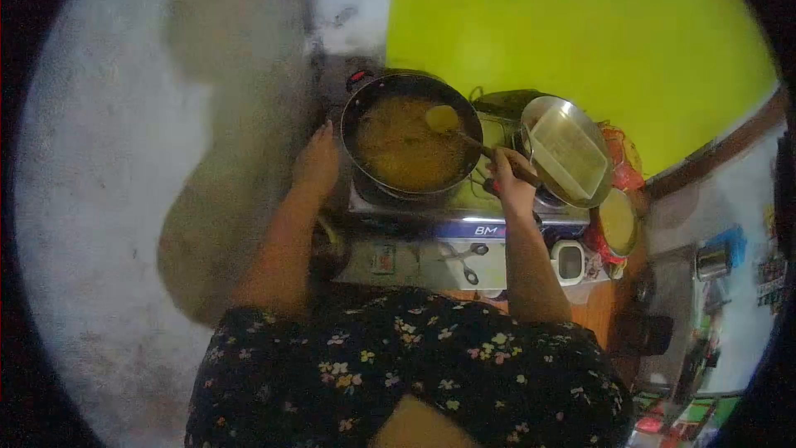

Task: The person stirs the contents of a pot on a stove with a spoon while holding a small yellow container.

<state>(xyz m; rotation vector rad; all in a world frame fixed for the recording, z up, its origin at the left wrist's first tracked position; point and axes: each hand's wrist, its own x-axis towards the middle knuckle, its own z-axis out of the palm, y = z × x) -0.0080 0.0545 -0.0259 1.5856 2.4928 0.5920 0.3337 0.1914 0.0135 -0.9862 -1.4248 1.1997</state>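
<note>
At the wok (400,85), my right hand (516,184) grasps the ladle (442,119), apparently stirring; further strokes would require steadiness, my left hand's (318,162) grip being undeterminable.

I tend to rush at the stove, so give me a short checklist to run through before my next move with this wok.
1. Ladle held by its handle: ok, the right hand grips it.
2. Ladle head inside the wok: ok, it is within the rim.
3. Left hand off the hot rim: cannot tell, it is right beside the wok and contact is unclear.
4. Wok on the stove: ok, it sits on the left side.
5. Flame level: cannot tell, the wok hides the burner.
6. Scissors kept off the stove: ok, they lie in front of it.
</note>
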